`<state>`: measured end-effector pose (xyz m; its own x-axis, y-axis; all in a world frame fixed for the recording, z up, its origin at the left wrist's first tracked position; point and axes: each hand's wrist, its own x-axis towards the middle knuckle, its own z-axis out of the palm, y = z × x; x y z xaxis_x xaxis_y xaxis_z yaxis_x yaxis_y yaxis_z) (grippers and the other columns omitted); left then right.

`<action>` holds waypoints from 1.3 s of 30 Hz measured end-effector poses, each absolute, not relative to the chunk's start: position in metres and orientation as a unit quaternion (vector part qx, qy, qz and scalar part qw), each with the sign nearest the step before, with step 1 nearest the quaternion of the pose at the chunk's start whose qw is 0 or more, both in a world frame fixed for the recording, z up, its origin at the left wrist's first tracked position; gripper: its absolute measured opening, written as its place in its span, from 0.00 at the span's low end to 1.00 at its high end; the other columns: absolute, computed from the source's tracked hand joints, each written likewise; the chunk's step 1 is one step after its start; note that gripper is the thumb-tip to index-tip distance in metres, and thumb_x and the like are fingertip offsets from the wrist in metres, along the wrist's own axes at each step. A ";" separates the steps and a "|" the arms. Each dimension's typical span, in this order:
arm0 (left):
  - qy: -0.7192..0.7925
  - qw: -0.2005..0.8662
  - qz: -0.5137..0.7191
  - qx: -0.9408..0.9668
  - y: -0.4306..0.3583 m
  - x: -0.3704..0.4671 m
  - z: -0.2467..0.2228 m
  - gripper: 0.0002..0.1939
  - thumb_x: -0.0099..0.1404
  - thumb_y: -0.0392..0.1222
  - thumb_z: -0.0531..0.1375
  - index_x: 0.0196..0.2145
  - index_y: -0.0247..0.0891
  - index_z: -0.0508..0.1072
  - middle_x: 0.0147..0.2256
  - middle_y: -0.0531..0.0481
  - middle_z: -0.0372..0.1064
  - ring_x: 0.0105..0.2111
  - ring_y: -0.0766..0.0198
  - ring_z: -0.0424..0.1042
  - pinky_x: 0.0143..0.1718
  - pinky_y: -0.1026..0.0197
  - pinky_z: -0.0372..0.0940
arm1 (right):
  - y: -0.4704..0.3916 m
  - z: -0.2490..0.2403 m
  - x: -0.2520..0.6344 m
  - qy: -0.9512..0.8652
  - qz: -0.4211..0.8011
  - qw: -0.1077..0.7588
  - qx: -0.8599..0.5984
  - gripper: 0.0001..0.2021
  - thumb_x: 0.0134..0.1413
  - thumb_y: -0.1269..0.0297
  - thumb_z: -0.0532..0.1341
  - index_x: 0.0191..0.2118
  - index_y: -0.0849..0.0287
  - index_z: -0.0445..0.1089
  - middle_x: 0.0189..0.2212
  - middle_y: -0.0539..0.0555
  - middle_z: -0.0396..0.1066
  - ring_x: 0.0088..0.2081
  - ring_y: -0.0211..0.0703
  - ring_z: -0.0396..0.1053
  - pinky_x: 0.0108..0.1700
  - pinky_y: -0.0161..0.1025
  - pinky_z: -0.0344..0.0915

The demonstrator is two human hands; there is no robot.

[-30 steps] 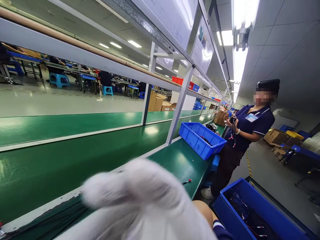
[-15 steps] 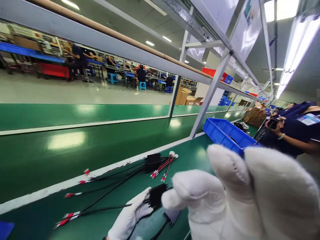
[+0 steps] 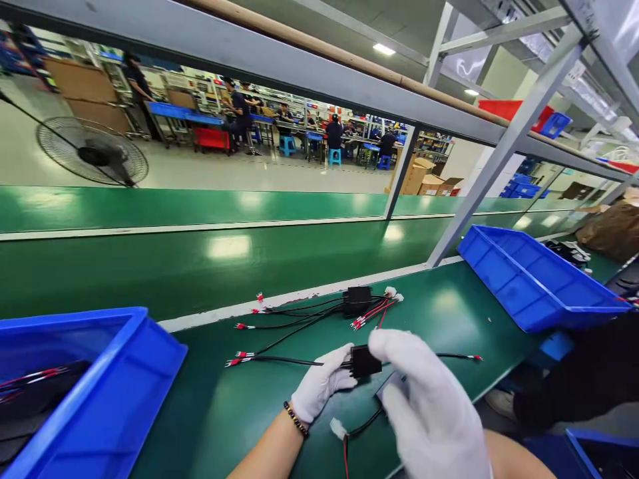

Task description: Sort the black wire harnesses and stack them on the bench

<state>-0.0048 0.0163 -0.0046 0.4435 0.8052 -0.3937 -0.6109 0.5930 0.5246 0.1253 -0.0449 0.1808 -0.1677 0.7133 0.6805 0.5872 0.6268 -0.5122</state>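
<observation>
Nearest the camera, the right hand [image 3: 432,412] in its white glove has dropped from right before the lens, where half a second ago it filled the lower right of the view, down to the bench; its fingers curl together and the fingertips touch the right side of the small black box [image 3: 363,361], though whether they pinch it or only rest on it I cannot tell. The left hand [image 3: 322,391], also gloved, grips the same box from the left between thumb and fingers, much as it did a half second ago, so the box now sits between both hands just above the green bench top [image 3: 214,406]. Thin black leads run from the box to the left, ending in red-tipped terminals [image 3: 238,358], and a white plug [image 3: 338,428] hangs below on a short lead. The view has swung left and down since a second ago, so a blue bin [image 3: 107,399] now stands at the near left. Just beyond the hands lies a second harness [image 3: 357,301] with its own black box and red wires, close to the white strip at the bench's far edge. Bare bench lies open between the hands and the left bin, less so to the right, where another blue bin [image 3: 534,283] stands. Beyond runs the green conveyor belt [image 3: 200,259].
</observation>
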 end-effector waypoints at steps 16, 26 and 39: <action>0.296 0.834 0.431 0.177 0.023 -0.007 -0.016 0.29 0.52 0.46 0.70 0.49 0.32 0.71 0.43 0.36 0.74 0.33 0.55 0.77 0.26 0.64 0.72 | 0.008 0.013 0.216 -0.841 -0.113 0.210 -0.486 0.49 0.39 0.59 0.74 0.64 0.66 0.47 0.53 0.68 0.65 0.55 0.64 0.63 0.57 0.69 0.58; 0.291 0.836 0.430 0.175 0.023 -0.007 -0.018 0.32 0.50 0.48 0.71 0.50 0.31 0.70 0.43 0.35 0.74 0.34 0.53 0.77 0.27 0.63 0.73 | 0.016 0.009 0.213 -0.845 -0.050 0.222 -0.484 0.46 0.43 0.64 0.72 0.64 0.61 0.47 0.50 0.61 0.67 0.53 0.58 0.64 0.60 0.66 0.54; 0.296 0.833 0.433 0.176 0.023 -0.007 -0.021 0.27 0.56 0.43 0.68 0.51 0.31 0.68 0.44 0.36 0.73 0.33 0.54 0.77 0.27 0.62 0.73 | 0.020 0.027 0.244 -0.823 -0.076 0.276 -0.490 0.29 0.56 0.54 0.63 0.59 0.60 0.59 0.50 0.61 0.70 0.54 0.59 0.64 0.51 0.59 0.69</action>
